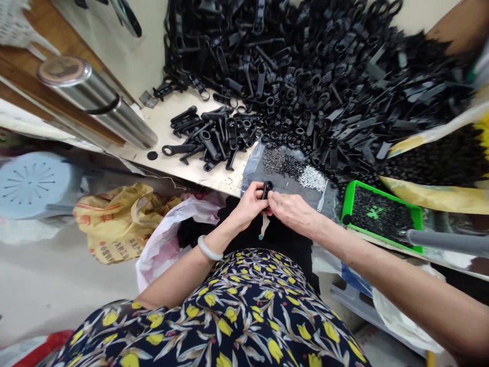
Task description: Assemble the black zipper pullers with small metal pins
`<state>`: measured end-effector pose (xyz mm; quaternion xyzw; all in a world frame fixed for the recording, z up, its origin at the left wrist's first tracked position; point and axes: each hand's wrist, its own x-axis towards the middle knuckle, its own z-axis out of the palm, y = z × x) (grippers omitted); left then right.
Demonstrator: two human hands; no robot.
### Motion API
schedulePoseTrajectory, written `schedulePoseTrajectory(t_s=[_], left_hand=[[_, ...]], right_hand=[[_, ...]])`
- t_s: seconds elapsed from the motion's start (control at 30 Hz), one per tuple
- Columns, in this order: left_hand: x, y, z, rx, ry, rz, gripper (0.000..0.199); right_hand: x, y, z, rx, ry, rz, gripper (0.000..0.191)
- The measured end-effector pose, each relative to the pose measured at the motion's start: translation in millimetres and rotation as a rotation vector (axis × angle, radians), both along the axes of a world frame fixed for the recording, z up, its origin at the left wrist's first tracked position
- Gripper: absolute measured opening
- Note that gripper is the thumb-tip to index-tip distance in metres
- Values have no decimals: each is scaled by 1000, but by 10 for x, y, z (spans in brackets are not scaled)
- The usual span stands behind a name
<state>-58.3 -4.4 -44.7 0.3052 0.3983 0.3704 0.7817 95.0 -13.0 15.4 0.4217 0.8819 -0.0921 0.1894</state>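
My left hand point(249, 205) is closed around a small black plastic part point(267, 189) with a ring-shaped end, held upright at the bench's front edge. My right hand point(293, 212) meets it from the right, thumb and fingers pinched against the part; whatever lies between those fingertips is hidden. Below the hands hangs a pale strip point(264, 226) with a teal tip, whose kind I cannot make out. Just beyond are small piles of brownish-grey pieces point(272, 161), black pieces point(291, 167) and silver screw-like pieces point(313, 178) on a dark mat point(292, 191).
A large heap of black plastic parts point(305, 76) covers the bench's back. A smaller group of ringed black parts point(214, 135) lies left, near a steel flask point(126, 120). At right stands a green tray point(349, 201) of tiny black pieces. A blue stool point(34, 183) and yellow bag point(114, 224) are below.
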Motion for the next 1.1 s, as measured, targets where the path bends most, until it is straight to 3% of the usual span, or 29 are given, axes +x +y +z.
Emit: schedulePoseTrajectory(t_s=[0.17,0.23,0.33,0.43,0.57,0.73,0.83,0.93,1.03,1.1], left_hand=[[-83,39,69,-44,-19,-92,51],[-96,52,126,-73,-21,-105,46],[-71,61,228,-58,33,-83,39],[-14,67,320,-33,47,-67,35],[38,91,390,-117,-14,-31,35],[64,131,412,-142,-10,32,37],[81,141,399,-122,15,73,37],[107,135,371,-61,32,110,38],[147,126,358,-10,30,151,43],[173,123,372,0,40,184,45]], right_hand=[[408,43,-40,42,332,-104,27],[691,227,-15,203,416,-301,29],[1102,615,13,502,320,-547,36],[1340,960,-33,560,146,-477,36],[1421,1178,-160,587,68,-424,28],[1446,1207,-158,682,156,-429,15],[1302,1024,-49,720,381,-510,14],[954,637,-3,483,785,-696,20],[551,220,-114,-77,1225,-898,29],[360,34,-248,-357,1464,-1093,38]])
